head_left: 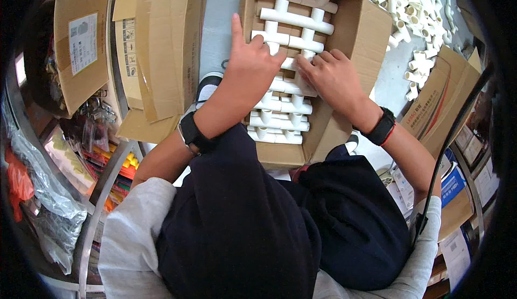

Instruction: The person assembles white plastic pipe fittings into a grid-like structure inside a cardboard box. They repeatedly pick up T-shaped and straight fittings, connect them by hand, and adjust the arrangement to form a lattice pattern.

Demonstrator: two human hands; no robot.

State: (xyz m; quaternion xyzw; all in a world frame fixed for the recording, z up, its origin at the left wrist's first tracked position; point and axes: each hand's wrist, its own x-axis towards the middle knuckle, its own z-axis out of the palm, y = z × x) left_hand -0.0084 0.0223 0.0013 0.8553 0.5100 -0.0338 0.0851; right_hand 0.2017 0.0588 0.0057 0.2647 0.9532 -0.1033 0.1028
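Note:
White plastic pipe tees (pixel 296 22) lie in rows inside an open cardboard box (pixel 355 24) between my legs. My left hand (pixel 250 65) is over the middle of the rows. Its index finger points away, while the thumb and other fingers close on a white pipe tee (pixel 273 43) near the box's left side. Opposite it, my right hand (pixel 331 78) has its fingers bent and pressed down around another white tee, mostly hidden beneath them. Below both hands, nearer to me, more tees (pixel 277 121) sit side by side, some with a branch pointing up.
Loose white fittings (pixel 412 11) are heaped on the floor at the far right. Cardboard boxes stand at the left (pixel 167 46) and right (pixel 444 94). A metal rack (pixel 99 197) with plastic bags is close by my left arm. A black cable (pixel 449 137) hangs at the right.

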